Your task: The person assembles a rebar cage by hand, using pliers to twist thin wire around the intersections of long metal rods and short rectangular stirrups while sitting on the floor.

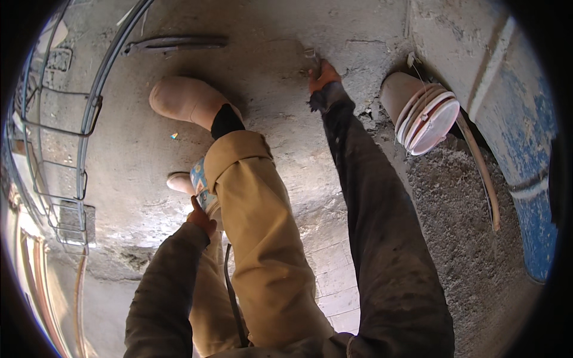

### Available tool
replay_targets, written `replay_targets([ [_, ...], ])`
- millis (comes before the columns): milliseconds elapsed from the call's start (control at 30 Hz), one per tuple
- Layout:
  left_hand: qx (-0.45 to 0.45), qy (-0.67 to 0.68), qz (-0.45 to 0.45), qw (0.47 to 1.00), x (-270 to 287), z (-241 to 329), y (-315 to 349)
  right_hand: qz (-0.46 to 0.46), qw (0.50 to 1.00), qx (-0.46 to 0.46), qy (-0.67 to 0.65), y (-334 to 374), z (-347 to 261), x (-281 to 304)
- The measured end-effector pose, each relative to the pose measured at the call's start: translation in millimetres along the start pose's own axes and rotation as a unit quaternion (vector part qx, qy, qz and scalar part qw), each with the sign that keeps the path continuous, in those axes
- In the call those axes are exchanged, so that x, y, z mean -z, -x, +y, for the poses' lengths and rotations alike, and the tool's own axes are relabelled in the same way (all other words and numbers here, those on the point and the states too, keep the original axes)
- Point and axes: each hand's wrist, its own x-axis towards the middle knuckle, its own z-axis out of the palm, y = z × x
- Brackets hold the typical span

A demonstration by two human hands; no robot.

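Note:
My left hand (203, 219) is closed on the rim of a blue patterned bucket (200, 177), partly hidden behind my trouser leg. What is inside the bucket does not show. Stretched far forward, my right hand (325, 76) reaches down to the concrete floor (274, 77). Its fingers are curled round a small greyish object (311, 55), whose kind I cannot make out. My foot in a pale tan boot (185, 100) stands between the two hands, with the other boot (180, 182) beside the bucket.
A dark long-handled tool (176, 43) lies on the floor ahead. Along the left runs a bent steel rebar cage (83, 134). Stacked whitish buckets (418, 110) lean at the right, near a curved stick (482, 170), rough gravelly ground (453, 203) and a worn blue surface (525, 119).

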Motion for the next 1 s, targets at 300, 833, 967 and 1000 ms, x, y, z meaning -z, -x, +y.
replay_targets([
  [300,0.023,-0.064,-0.017,0.998,44,15,20,0.139,0.987,0.000,0.080,26,8,93],
  [833,0.011,0.064,0.101,0.993,31,-105,46,0.206,0.950,-0.093,0.217,59,53,263],
  [967,0.034,0.192,0.124,0.973,20,-132,35,0.361,0.927,-0.028,-0.095,156,37,318],
  [1000,0.089,0.242,0.085,0.962,32,-124,42,0.384,0.918,-0.074,-0.058,181,15,331],
])
